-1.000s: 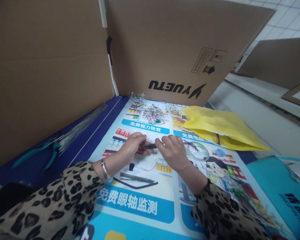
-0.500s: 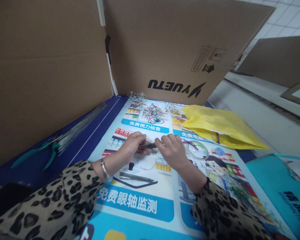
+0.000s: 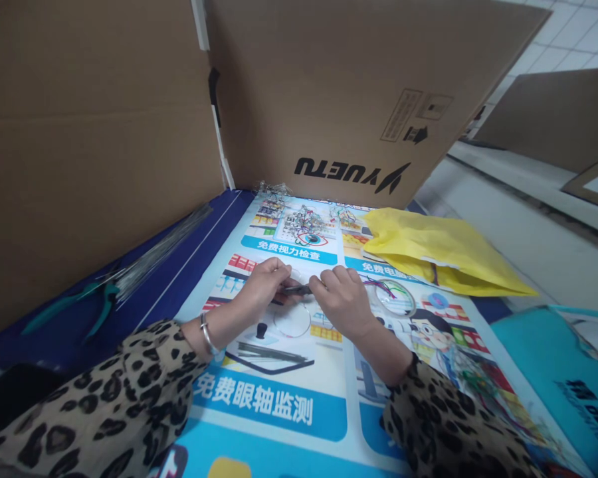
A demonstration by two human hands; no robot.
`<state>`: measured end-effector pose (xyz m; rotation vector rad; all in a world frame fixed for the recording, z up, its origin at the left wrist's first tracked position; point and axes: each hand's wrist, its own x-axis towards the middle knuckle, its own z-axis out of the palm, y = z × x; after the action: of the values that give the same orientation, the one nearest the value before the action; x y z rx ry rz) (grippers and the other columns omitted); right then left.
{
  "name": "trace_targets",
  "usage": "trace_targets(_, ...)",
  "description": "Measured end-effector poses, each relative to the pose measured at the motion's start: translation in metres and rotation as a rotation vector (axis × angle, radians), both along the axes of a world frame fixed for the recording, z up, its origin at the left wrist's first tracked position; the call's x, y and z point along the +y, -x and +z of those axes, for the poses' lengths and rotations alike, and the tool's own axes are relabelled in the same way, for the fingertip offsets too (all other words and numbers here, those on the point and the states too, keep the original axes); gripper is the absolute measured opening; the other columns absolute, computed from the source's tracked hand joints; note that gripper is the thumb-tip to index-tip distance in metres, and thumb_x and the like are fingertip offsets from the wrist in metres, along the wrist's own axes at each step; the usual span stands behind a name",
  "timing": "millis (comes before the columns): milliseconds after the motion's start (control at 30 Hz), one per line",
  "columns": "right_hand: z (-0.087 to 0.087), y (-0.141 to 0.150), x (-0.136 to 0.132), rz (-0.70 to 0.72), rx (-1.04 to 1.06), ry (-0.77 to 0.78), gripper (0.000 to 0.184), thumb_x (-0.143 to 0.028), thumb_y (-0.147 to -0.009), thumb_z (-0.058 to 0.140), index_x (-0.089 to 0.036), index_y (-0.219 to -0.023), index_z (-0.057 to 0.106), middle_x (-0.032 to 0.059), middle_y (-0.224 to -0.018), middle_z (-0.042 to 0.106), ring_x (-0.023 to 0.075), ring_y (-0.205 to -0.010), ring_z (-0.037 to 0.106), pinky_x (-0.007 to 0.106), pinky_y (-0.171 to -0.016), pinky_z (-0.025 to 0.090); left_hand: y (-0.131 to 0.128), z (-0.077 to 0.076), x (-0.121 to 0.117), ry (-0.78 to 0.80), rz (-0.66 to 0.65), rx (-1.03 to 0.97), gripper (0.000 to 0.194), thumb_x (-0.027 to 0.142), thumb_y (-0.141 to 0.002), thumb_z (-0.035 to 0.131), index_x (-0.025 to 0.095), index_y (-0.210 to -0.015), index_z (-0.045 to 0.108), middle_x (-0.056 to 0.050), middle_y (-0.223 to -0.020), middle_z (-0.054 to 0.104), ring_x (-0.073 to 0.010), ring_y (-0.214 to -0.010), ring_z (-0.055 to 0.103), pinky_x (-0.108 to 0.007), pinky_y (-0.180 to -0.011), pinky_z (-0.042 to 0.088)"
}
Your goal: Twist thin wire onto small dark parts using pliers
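Observation:
My left hand (image 3: 262,289) and my right hand (image 3: 343,300) meet over a printed poster mat (image 3: 279,405), both with fingers closed. Between them they pinch a small dark tool or piece (image 3: 297,289), thin and short; I cannot make out what it is. A clear round ring of wire (image 3: 292,320) lies on the mat just under the hands. Both arms wear leopard-print sleeves, and a silver bangle (image 3: 208,334) sits on the left wrist.
Green-handled pliers (image 3: 82,303) and a bundle of thin metal wires (image 3: 160,253) lie at the left on the blue cloth. A yellow bag (image 3: 443,252) lies at the right. Small coloured wire pieces (image 3: 306,220) and a clear roll (image 3: 395,297) lie beyond. Cardboard walls (image 3: 99,133) stand behind and left.
The hands stay together on the small dark piece, with only slight finger movement. The view has shifted a little.

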<state>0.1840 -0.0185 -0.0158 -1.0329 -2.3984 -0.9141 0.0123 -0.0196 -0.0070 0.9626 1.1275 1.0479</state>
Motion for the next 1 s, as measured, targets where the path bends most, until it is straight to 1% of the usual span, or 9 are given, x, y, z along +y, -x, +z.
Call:
trace_targets(200,-0.001,0.001,0.001,0.002,0.011,0.004,0.016,-0.015,-0.084,0.044,-0.018,-0.072,0.055,0.0025,-0.064,0.046,0.0161,-0.067,0.034,0.033,-0.062,0.02,0.001,-0.002,0.003,-0.068,0.003,0.083,0.023,0.038,-0.074,0.053,0.019,-0.069,0.043,0.001,-0.063,0.062,-0.0131,-0.05,0.059,-0.021,-0.043,0.042)
trace_targets(367,-0.001,0.001,0.0,-0.002,0.005,0.052,0.016,-0.015,-0.083,0.045,-0.018,-0.07,0.053,0.003,-0.065,0.047,0.0165,-0.068,0.035,0.032,-0.063,0.021,0.002,-0.002,0.003,-0.137,-0.019,0.145,0.022,0.039,-0.075,0.052,0.019,-0.069,0.043,0.001,-0.063,0.062,-0.0137,-0.055,0.058,-0.022,-0.046,0.043)
trace_targets(500,-0.003,0.002,-0.001,-0.018,-0.01,0.083,0.015,-0.015,-0.082,0.046,-0.019,-0.069,0.052,0.0031,-0.065,0.048,0.0173,-0.069,0.037,0.032,-0.063,0.021,0.004,-0.004,0.003,-0.231,-0.057,0.221,0.022,0.039,-0.078,0.049,0.019,-0.07,0.042,0.001,-0.063,0.062,-0.0145,-0.061,0.059,-0.022,-0.05,0.043)
trace_targets(633,-0.006,0.001,-0.001,-0.032,-0.013,0.132,0.014,-0.015,-0.082,0.046,-0.019,-0.07,0.053,0.0034,-0.066,0.05,0.0176,-0.068,0.039,0.032,-0.063,0.022,0.007,-0.009,0.005,-0.342,-0.081,0.344,0.022,0.04,-0.081,0.045,0.02,-0.072,0.043,0.001,-0.068,0.064,-0.0145,-0.065,0.059,-0.023,-0.055,0.042)
trace_targets(733,-0.008,0.001,-0.001,-0.048,-0.014,0.187,0.015,-0.014,-0.082,0.045,-0.019,-0.071,0.053,0.0035,-0.066,0.052,0.0176,-0.068,0.042,0.031,-0.061,0.023,0.009,-0.01,0.005,-0.42,-0.094,0.447,0.021,0.038,-0.083,0.042,0.02,-0.073,0.044,0.001,-0.07,0.065,-0.0138,-0.065,0.058,-0.024,-0.059,0.042)
trace_targets(833,-0.007,0.002,-0.003,-0.082,-0.028,0.27,0.014,-0.014,-0.081,0.045,-0.019,-0.071,0.054,0.0035,-0.067,0.054,0.0175,-0.066,0.045,0.03,-0.059,0.023,0.011,-0.007,0.004,-0.49,-0.122,0.531,0.019,0.036,-0.084,0.04,0.02,-0.075,0.044,0.002,-0.071,0.065,-0.0134,-0.067,0.058,-0.024,-0.062,0.041)
trace_targets(1000,0.002,0.004,-0.006,-0.181,-0.049,0.459,0.01,-0.016,-0.079,0.048,-0.019,-0.077,0.057,0.0034,-0.072,0.059,0.0177,-0.068,0.052,0.028,-0.055,0.026,0.013,-0.001,0.003,-0.599,-0.186,0.688,0.019,0.035,-0.086,0.037,0.021,-0.077,0.046,0.002,-0.073,0.062,-0.0127,-0.068,0.056,-0.024,-0.062,0.039)
